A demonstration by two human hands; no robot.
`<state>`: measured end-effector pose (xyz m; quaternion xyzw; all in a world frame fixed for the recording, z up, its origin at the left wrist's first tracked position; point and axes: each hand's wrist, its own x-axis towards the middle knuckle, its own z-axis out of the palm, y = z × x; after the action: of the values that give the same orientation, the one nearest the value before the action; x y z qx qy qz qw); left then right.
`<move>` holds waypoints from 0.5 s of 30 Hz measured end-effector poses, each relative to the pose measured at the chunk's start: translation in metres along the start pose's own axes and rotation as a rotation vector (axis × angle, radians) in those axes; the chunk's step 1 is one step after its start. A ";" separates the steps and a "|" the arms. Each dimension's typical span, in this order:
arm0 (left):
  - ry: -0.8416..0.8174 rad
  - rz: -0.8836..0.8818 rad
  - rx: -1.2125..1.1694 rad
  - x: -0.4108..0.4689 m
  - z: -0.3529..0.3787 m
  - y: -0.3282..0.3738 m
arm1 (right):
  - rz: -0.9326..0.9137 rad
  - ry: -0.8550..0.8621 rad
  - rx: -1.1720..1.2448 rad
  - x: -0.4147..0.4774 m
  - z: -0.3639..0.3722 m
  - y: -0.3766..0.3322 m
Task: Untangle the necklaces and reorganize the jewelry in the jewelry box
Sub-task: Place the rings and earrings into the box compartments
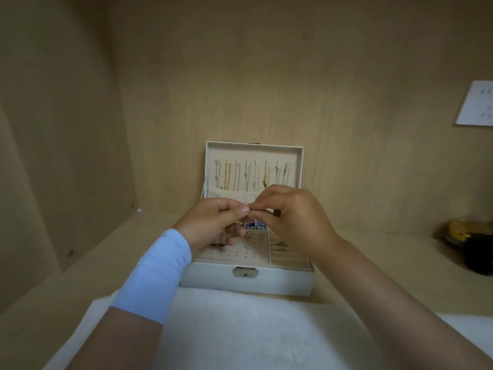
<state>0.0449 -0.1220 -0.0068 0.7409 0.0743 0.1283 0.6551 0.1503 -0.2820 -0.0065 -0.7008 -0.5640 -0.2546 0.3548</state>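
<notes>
An open white jewelry box stands on a wooden shelf. Several necklaces hang in a row inside its raised lid. Above the box tray, my left hand and my right hand meet fingertip to fingertip and pinch one small jewelry piece between them; what it is stays too small to tell. Below, a few stud earrings sit on the perforated pad, and blue beads show in small compartments behind. A ring-roll section fills the tray's right side.
A white fluffy cloth covers the shelf in front of the box. A dark and yellow object lies at the far right. A white card hangs on the back wall. Wooden walls enclose left and back.
</notes>
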 end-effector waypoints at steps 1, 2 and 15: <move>0.015 0.010 -0.014 0.000 -0.001 0.001 | 0.003 0.016 0.000 0.001 0.002 0.000; 0.027 0.015 -0.024 -0.001 -0.002 0.000 | 0.013 0.029 0.010 0.002 0.005 0.000; 0.161 0.163 0.743 0.003 -0.001 -0.017 | 0.145 -0.178 -0.197 -0.023 0.014 0.015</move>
<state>0.0481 -0.1185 -0.0232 0.9187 0.1077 0.2023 0.3217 0.1592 -0.2868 -0.0362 -0.7910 -0.5133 -0.2193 0.2505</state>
